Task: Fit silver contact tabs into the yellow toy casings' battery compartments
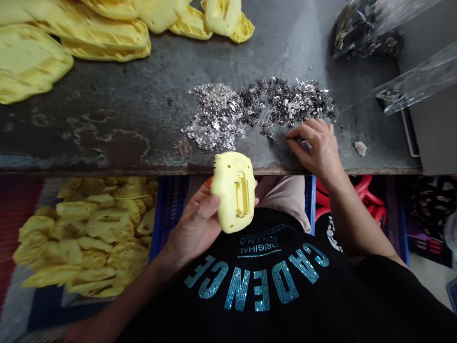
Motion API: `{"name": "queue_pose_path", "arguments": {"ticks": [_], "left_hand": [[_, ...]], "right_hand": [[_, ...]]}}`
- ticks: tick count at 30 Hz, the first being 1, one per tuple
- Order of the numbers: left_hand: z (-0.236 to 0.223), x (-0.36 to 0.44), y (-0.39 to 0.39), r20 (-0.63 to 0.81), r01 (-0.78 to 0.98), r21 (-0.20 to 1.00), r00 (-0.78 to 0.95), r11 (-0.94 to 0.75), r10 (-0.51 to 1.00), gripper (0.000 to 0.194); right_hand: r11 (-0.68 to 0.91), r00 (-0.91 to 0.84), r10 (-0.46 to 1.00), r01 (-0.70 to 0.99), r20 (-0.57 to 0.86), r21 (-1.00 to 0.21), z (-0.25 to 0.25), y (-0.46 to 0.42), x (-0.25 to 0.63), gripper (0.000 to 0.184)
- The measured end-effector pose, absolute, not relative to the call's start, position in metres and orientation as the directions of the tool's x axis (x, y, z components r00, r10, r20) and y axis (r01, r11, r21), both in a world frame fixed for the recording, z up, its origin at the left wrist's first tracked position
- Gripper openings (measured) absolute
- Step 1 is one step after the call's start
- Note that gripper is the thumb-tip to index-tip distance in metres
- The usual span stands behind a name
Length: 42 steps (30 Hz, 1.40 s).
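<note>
Head view: the left hand (196, 221) grips a yellow plastic shell (228, 195) at the centre of the frame, its battery slot facing up. Right of centre, the right hand (316, 145) bends its fingers at the near edge of a pile of dark metal bits (296, 101); I cannot tell whether they have closed on one. More yellow shells (107, 40) lie at upper left on the grey table (160, 105).

Grey counter (171, 71), scuffed, brown patch (117, 148) toward near edge. On it: yellow plastic shells (107, 40), far left; bright metal pieces (217, 116), heaped mid-counter; darker metal pieces (289, 101) adjoining, right; clear bag (367, 35), far right; whitish lump (360, 148), near right.
</note>
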<state>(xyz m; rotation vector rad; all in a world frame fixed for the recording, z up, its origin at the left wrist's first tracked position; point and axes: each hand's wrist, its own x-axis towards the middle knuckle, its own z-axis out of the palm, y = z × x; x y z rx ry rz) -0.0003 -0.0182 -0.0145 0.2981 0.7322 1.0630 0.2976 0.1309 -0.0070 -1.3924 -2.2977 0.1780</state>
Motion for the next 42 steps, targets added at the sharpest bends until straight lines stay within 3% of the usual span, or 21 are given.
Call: {"name": "queue_pose_path", "arguments": {"ticks": [8,15,21,26,29,34,42], "left_hand": [[-0.011,0.002,-0.021,-0.402,-0.677,0.572,0.259,0.462,0.878,0.055],[-0.010,0.002,-0.022,-0.373,-0.684,0.585,0.251,0.436,0.893,0.052],[-0.010,0.005,-0.021,-0.409,-0.673,0.586,0.236,0.452,0.882,0.060],[-0.007,0.006,-0.021,-0.404,-0.672,0.590,0.235,0.448,0.884,0.054],[-0.005,0.005,-0.022,-0.410,-0.674,0.592,0.221,0.443,0.885,0.051],[-0.004,0.006,-0.022,-0.406,-0.688,0.587,0.206,0.427,0.890,0.040],[-0.009,0.001,-0.026,-0.376,-0.681,0.591,0.243,0.433,0.894,0.042]], "right_hand": [[0.512,-0.459,0.859,0.785,0.228,-0.349,-0.009,0.145,0.268,0.008],[0.444,-0.446,0.886,0.736,0.128,-0.512,0.005,0.143,0.305,0.009],[0.377,-0.287,0.915,0.860,0.284,-0.343,0.009,0.133,0.318,0.017],[0.517,-0.463,0.848,0.830,0.260,-0.208,-0.004,0.121,0.304,0.018],[0.506,-0.464,0.851,0.850,0.244,-0.146,-0.011,0.119,0.318,0.020],[0.416,-0.346,0.877,0.894,0.334,-0.165,-0.006,0.129,0.338,0.018],[0.509,-0.471,0.845,0.854,0.254,-0.108,-0.009,0.147,0.298,0.020]]}}
